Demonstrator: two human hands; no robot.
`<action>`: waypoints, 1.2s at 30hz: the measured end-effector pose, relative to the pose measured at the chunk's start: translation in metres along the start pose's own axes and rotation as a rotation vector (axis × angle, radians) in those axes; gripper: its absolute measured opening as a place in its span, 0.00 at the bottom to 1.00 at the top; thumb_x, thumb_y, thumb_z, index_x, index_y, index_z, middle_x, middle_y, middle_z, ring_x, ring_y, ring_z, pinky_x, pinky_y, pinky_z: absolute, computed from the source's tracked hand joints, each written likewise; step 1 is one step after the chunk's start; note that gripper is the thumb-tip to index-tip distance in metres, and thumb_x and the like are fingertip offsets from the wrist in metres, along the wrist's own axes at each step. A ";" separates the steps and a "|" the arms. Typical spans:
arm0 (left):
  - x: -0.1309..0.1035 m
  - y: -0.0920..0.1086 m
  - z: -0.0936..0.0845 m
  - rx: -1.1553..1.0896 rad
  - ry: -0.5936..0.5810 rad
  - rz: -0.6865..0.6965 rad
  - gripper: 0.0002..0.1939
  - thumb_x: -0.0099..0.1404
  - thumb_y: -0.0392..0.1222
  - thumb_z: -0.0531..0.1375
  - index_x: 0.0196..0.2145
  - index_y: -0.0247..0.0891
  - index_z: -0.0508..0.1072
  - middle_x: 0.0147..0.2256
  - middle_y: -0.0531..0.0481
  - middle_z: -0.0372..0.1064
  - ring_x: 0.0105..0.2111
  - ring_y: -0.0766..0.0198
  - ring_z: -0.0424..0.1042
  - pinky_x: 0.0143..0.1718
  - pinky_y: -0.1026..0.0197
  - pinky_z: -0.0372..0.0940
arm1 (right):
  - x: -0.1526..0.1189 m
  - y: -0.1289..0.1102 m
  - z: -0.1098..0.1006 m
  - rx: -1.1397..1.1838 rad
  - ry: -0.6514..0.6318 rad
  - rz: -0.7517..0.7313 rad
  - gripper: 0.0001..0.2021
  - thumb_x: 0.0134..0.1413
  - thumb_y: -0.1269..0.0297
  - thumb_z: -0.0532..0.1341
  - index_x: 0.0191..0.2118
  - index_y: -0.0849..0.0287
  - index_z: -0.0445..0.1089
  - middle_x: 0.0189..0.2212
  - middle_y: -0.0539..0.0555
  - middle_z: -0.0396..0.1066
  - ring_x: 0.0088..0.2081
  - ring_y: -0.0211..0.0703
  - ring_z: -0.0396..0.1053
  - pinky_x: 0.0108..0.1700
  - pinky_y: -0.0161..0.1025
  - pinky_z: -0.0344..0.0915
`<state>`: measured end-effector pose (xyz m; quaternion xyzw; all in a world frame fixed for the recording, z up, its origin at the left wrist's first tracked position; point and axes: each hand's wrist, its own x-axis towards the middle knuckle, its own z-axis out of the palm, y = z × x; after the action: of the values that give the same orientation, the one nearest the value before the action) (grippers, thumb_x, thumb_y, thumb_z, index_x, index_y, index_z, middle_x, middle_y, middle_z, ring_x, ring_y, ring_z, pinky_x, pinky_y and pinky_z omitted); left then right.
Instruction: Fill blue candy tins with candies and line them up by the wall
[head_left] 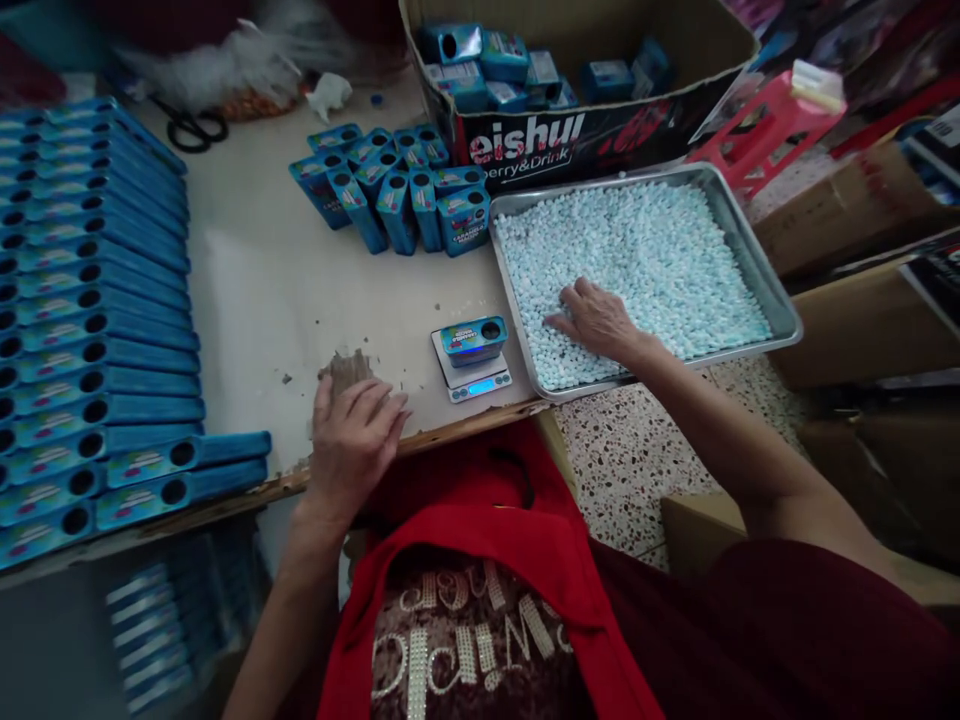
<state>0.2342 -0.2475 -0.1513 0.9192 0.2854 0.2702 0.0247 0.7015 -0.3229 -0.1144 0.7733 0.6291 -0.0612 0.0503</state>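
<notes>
My right hand reaches into a metal tray filled with small pale blue and white candies. Its fingers are slightly bent and apart, with the tips touching the candies. My left hand lies at the table's front edge, fingers stretched out and holding nothing, beside a worn patch of the tabletop. Between the hands stands a small digital scale with its display lit. A blue candy tin with a dark round hole in its top rests on the scale.
Rows of blue tins fill the table's left side. Another group of tins stands at the back, before a cardboard box holding more. Black scissors lie at the back left. A red plastic stool stands beyond the tray.
</notes>
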 end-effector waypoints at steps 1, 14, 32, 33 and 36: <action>0.006 -0.001 0.001 -0.006 0.007 0.004 0.09 0.82 0.39 0.71 0.56 0.49 0.88 0.55 0.43 0.90 0.59 0.40 0.86 0.81 0.22 0.63 | -0.001 -0.003 0.000 0.038 -0.006 0.003 0.25 0.85 0.46 0.57 0.65 0.60 0.79 0.62 0.74 0.80 0.56 0.71 0.77 0.52 0.55 0.70; 0.033 -0.005 0.001 -0.217 0.018 -0.284 0.13 0.80 0.50 0.73 0.59 0.51 0.87 0.56 0.43 0.88 0.59 0.38 0.85 0.80 0.26 0.66 | 0.038 0.023 0.008 1.448 0.458 0.366 0.26 0.70 0.31 0.67 0.35 0.47 0.65 0.33 0.54 0.68 0.39 0.49 0.70 0.41 0.48 0.67; 0.128 0.044 0.064 -0.767 -0.015 -0.403 0.30 0.64 0.42 0.86 0.59 0.45 0.82 0.54 0.48 0.88 0.52 0.54 0.88 0.57 0.54 0.83 | 0.021 -0.055 -0.064 1.851 0.117 0.493 0.33 0.73 0.28 0.75 0.36 0.50 0.64 0.29 0.46 0.62 0.25 0.34 0.47 0.21 0.36 0.47; 0.135 0.047 0.067 -0.771 -0.013 -0.393 0.27 0.64 0.42 0.85 0.57 0.44 0.82 0.51 0.49 0.88 0.49 0.54 0.88 0.55 0.55 0.83 | 0.022 -0.068 -0.068 1.892 0.160 0.452 0.34 0.73 0.26 0.74 0.36 0.49 0.64 0.30 0.46 0.62 0.25 0.35 0.47 0.21 0.36 0.47; 0.155 0.056 0.066 -0.724 0.013 -0.336 0.24 0.65 0.44 0.84 0.55 0.44 0.84 0.50 0.49 0.89 0.48 0.53 0.87 0.54 0.53 0.82 | 0.031 -0.096 -0.077 1.988 0.294 0.277 0.37 0.68 0.18 0.72 0.37 0.48 0.65 0.30 0.45 0.61 0.26 0.36 0.53 0.23 0.37 0.52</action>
<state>0.4034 -0.2038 -0.1213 0.7897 0.3184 0.3515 0.3892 0.6160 -0.2616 -0.0438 0.5306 0.1979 -0.4547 -0.6874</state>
